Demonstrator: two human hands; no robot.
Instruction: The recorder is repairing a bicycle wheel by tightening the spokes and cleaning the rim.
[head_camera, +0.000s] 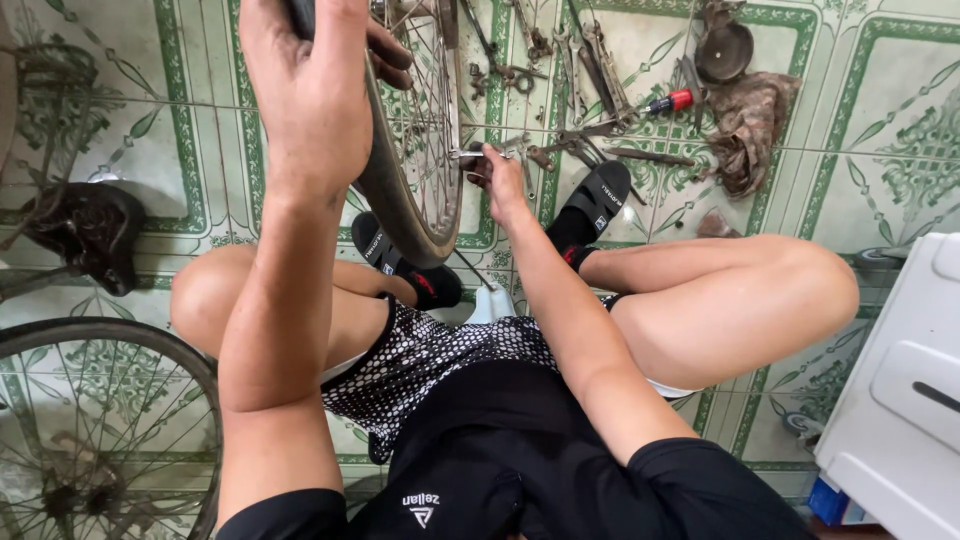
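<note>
Left hand (315, 80) grips the bicycle wheel (415, 140) rim, right hand (497, 175) pinches its axle (470, 154), beside a dark metal bowl (724, 50) whose contents I cannot make out.

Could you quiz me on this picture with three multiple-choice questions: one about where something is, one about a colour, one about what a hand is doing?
1. Where does the screwdriver with the red handle lie?
A. on the tiled floor among the metal tools
B. on the person's lap
C. inside the white box

2. What colour is the pattern on the floor tiles?
A. blue
B. green
C. red

3. What is the left hand doing?
A. resting flat on the floor
B. hanging free in the air
C. gripping the rim of the upright bicycle wheel

Answers:
1. A, it lies on the tiles beside the spread tools.
2. B, green lines and leaves run over pale tiles.
3. C, its fingers wrap the tyre at the top, while the right hand is at the hub.
</note>
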